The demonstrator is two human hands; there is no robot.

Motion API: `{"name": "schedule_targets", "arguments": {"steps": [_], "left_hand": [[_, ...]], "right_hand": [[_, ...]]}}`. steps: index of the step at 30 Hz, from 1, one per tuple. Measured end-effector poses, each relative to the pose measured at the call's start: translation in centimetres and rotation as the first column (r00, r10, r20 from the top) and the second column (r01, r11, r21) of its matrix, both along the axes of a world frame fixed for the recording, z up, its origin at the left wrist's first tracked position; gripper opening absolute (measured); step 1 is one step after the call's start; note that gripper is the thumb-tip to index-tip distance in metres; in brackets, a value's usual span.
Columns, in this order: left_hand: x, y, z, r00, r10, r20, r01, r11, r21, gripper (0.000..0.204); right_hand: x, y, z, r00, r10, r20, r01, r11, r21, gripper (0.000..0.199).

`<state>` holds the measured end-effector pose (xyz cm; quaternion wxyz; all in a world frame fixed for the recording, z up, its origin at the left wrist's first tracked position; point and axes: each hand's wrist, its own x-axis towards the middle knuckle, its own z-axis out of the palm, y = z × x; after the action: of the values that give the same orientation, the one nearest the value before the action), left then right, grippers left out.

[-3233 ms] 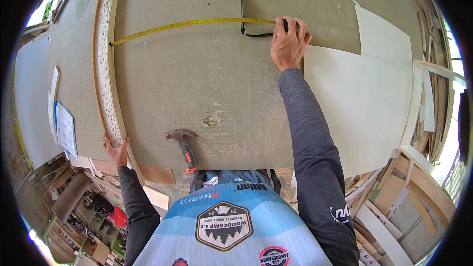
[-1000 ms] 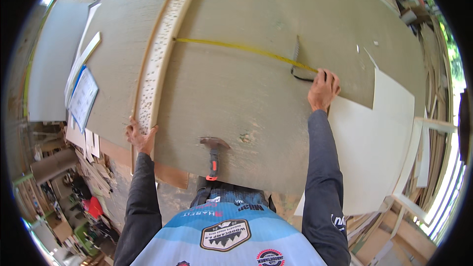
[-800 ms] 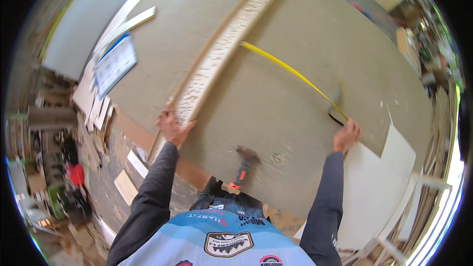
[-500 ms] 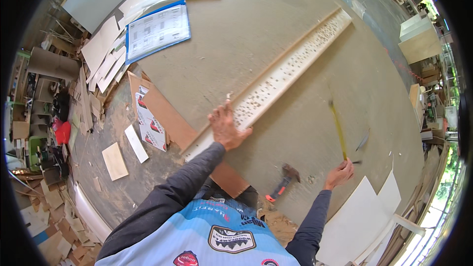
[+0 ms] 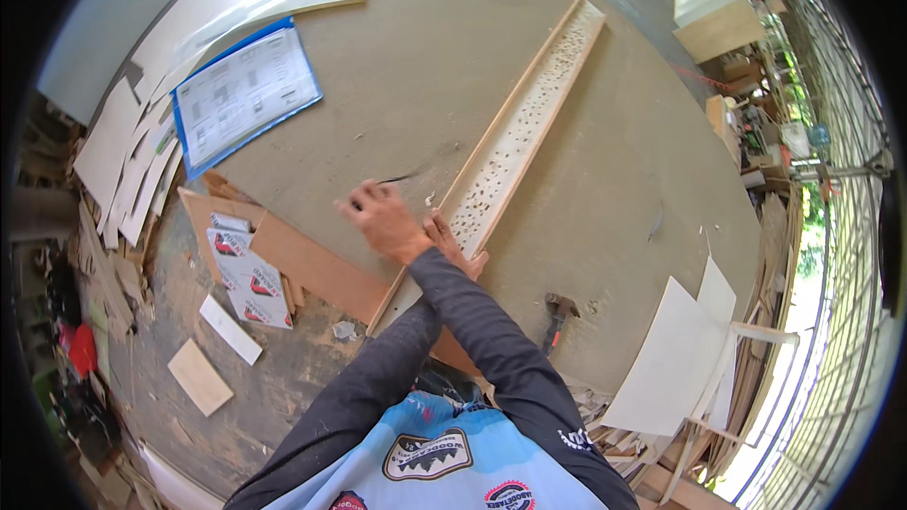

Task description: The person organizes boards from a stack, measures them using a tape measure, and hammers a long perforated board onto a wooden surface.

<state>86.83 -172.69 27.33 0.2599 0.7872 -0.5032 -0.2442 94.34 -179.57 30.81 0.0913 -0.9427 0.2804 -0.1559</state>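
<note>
A long, narrow wooden channel (image 5: pixel 519 132) with raised side strips lies slantwise on the table. Its white floor is dotted with many small brown marks or bits; I cannot tell which. My left hand (image 5: pixel 459 247) grips across its near part, fingers over the left strip and thumb at the right edge, partly hidden under my right arm. Crossed over it, my right hand (image 5: pixel 380 224) is raised left of the channel. Its fingers are closed round a thin dark thing (image 5: pixel 399 178), blurred and too small to name. A hammer (image 5: pixel 558 319) rests to the right.
A blue-edged folder (image 5: pixel 248 94) of printed sheets lies far left, beside thin white offcuts (image 5: pixel 121 156). Brown board (image 5: pixel 316 260) and a printed board piece (image 5: pixel 250 279) are near left. White panels (image 5: pixel 661 359) lean near right. A slim grey piece (image 5: pixel 656 223) lies right.
My right hand has swung from the right, where a yellow strip showed at it, across my left arm to the left. The yellow strip is out of sight. My left hand stays on the channel.
</note>
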Motion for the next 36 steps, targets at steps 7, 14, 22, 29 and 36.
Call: {"name": "schedule_targets", "arguments": {"steps": [7, 14, 22, 29, 36], "left_hand": [[-0.1, 0.7, 0.0, 0.971, -0.072, 0.230, 0.070, 0.997, 0.016, 0.123], [1.2, -0.5, 3.4, 0.979, -0.150, 0.136, 0.110, 0.958, 0.264, 0.116], [0.7, -0.5, 3.7, 0.971, -0.161, 0.176, 0.117, 0.965, 0.236, 0.120], [0.5, -0.7, 3.4, 0.966, -0.184, 0.180, 0.124, 0.945, 0.301, 0.122], [0.6, -0.9, 3.0, 0.952, -0.235, 0.194, 0.160, 0.928, 0.336, 0.124]], "right_hand": [[-3.3, 1.4, 2.0, 0.974, -0.166, 0.156, 0.149, 0.982, 0.113, 0.039], [-24.4, 14.2, -1.3, 0.214, -0.961, 0.173, 0.976, 0.217, -0.001, 0.046], [-28.4, 24.6, -3.1, -0.068, -0.981, -0.182, 0.957, -0.116, 0.265, 0.054], [-27.2, 19.4, -3.8, -0.492, -0.864, -0.103, -0.153, -0.030, 0.988, 0.038], [-22.3, 2.7, -0.3, -0.187, -0.950, 0.252, 0.359, 0.172, 0.917, 0.029]]}}
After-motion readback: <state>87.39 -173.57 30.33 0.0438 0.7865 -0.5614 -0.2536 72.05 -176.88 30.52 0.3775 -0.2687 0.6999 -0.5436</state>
